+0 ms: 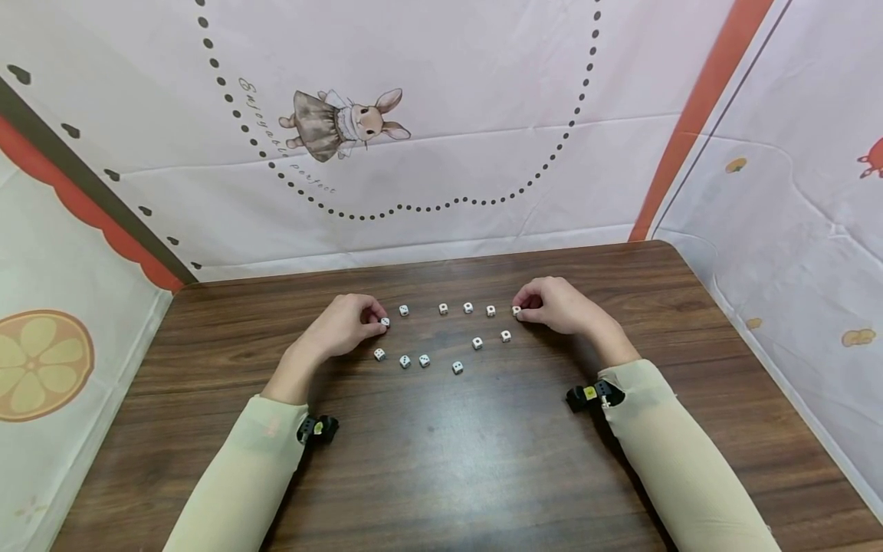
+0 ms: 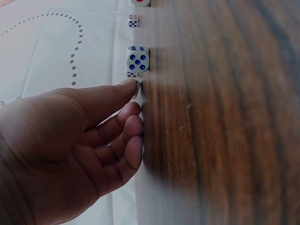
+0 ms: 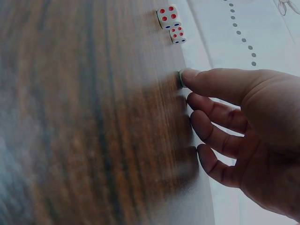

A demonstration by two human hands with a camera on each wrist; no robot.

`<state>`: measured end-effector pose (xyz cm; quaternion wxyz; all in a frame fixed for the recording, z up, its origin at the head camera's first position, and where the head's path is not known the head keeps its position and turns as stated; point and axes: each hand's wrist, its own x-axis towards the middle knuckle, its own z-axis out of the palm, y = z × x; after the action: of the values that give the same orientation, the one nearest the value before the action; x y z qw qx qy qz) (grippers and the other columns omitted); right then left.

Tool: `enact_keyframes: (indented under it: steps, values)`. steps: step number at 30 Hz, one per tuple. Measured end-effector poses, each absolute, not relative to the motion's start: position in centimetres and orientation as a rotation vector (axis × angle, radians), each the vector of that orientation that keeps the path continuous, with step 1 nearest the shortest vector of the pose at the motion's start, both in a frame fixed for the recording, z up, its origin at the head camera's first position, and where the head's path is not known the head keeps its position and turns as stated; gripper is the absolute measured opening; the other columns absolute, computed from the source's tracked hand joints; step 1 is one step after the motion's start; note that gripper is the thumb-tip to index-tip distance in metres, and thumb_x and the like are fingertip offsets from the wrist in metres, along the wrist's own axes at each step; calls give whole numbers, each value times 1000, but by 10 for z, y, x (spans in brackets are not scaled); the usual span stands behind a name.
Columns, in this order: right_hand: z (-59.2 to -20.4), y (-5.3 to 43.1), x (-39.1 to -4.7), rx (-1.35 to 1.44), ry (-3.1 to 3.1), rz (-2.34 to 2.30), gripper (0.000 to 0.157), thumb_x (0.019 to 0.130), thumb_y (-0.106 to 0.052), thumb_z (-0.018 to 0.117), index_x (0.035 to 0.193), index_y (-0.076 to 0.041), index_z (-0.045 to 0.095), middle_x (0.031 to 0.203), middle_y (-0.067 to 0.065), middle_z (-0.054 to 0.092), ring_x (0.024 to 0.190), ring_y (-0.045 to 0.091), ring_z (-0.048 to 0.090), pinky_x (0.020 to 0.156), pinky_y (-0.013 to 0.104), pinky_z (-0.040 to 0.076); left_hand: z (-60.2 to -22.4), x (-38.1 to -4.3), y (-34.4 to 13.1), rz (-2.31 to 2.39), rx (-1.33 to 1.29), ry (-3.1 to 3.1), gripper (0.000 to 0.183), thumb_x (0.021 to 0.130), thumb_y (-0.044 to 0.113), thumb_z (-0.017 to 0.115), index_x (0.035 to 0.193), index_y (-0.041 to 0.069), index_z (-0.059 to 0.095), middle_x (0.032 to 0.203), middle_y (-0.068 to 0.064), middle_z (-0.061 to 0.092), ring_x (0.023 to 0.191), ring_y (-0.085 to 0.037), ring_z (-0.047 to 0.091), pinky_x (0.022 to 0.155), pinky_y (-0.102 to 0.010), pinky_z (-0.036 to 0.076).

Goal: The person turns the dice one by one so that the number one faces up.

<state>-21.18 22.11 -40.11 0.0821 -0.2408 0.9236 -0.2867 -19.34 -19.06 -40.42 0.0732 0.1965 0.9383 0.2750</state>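
Observation:
Small white dice lie in a loose ring on the table. At the ring's left side my left hand [image 1: 343, 326] pinches a die [image 1: 385, 323] at the tabletop. On the right side my right hand [image 1: 554, 303] pinches another die [image 1: 516, 312], mostly covered by the thumb in the right wrist view. Just beyond the left hand lies a die [image 1: 404, 310], and nearer me is a die [image 1: 379, 355]. In the left wrist view a die [image 2: 138, 60] with blue pips stands past the thumb. Red pips mark a die [image 3: 168, 17] in the right wrist view.
Several more dice, among them one at the near edge [image 1: 457, 368] and one at the back [image 1: 468, 307], sit between the hands. The brown wooden table [image 1: 441, 460] meets a printed white cloth [image 1: 469, 138] behind and at both sides.

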Motion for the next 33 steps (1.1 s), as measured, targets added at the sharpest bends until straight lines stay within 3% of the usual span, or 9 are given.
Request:
enact_keyframes:
  steps: [33]
  values:
    - [-403,222,-213,-746,2758,-852,6,95,-12,80,100,-9,79,90,-3,73,86,17,65,83,40,52,-403,-194,-188,798,615,2817,14,92,10,82,104,8,76,82,1,65,78,-16,59,77,-37,47]
